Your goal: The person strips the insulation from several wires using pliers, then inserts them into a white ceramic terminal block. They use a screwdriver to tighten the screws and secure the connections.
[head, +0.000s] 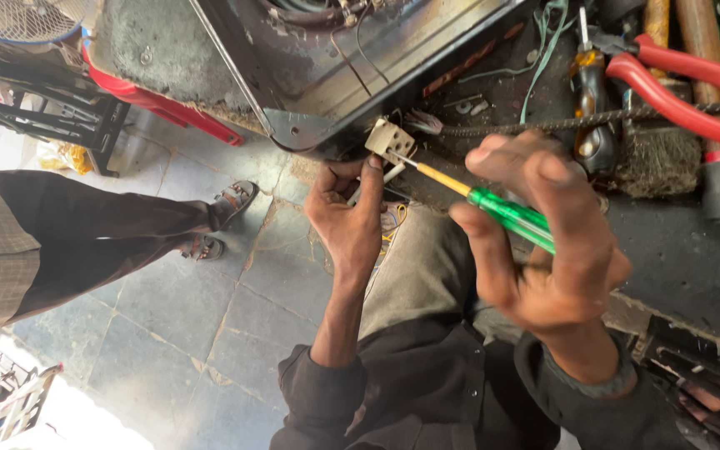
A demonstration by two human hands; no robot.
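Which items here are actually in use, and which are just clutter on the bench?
In use:
- left hand holding the small beige terminal block
- right hand gripping the green-handled screwdriver, tip at the block

Lying about:
- red-handled pliers
- black-and-orange-handled screwdriver
- wire brush
- twisted metal rod
- wooden handles

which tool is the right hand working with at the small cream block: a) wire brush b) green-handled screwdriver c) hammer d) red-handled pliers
b: the right hand grips a green-handled screwdriver whose tip meets the small cream block held by the left hand; the red-handled pliers lie untouched on the bench.
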